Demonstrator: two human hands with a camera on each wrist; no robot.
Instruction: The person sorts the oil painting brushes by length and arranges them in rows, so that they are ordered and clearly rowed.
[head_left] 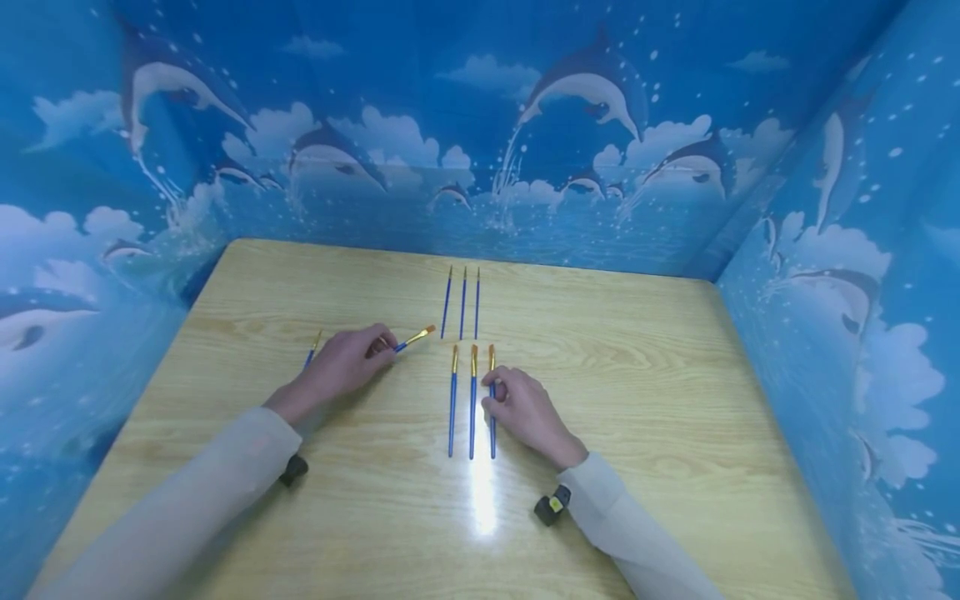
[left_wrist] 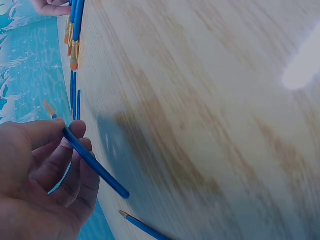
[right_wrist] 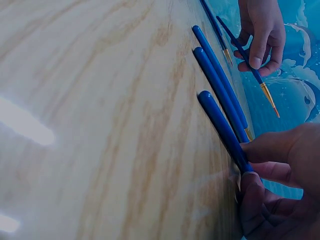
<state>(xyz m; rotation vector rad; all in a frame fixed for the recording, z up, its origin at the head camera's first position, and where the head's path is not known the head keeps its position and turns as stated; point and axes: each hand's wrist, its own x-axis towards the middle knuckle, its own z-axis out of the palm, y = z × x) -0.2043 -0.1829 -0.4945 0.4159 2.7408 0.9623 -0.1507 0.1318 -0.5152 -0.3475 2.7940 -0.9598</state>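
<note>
My left hand (head_left: 347, 360) pinches a blue-handled paintbrush (left_wrist: 95, 162) between thumb and fingers, held above the table with its orange bristles pointing right in the head view. Another paintbrush (head_left: 311, 348) lies on the table beside that hand, partly hidden by it. My right hand (head_left: 528, 408) has thumb and fingers around the rightmost paintbrush (right_wrist: 220, 122) of a near row of three, which lie side by side with bristles away from me. The other two in that row are a middle paintbrush (head_left: 473, 404) and a left paintbrush (head_left: 453, 404).
Beyond the near row, three thinner paintbrushes (head_left: 462, 304) lie parallel, tips toward the back edge. All rest on a wood-grain table (head_left: 637, 358). A blue dolphin-print cloth (head_left: 480, 125) hangs behind and at both sides. A bright reflection shows near the front middle.
</note>
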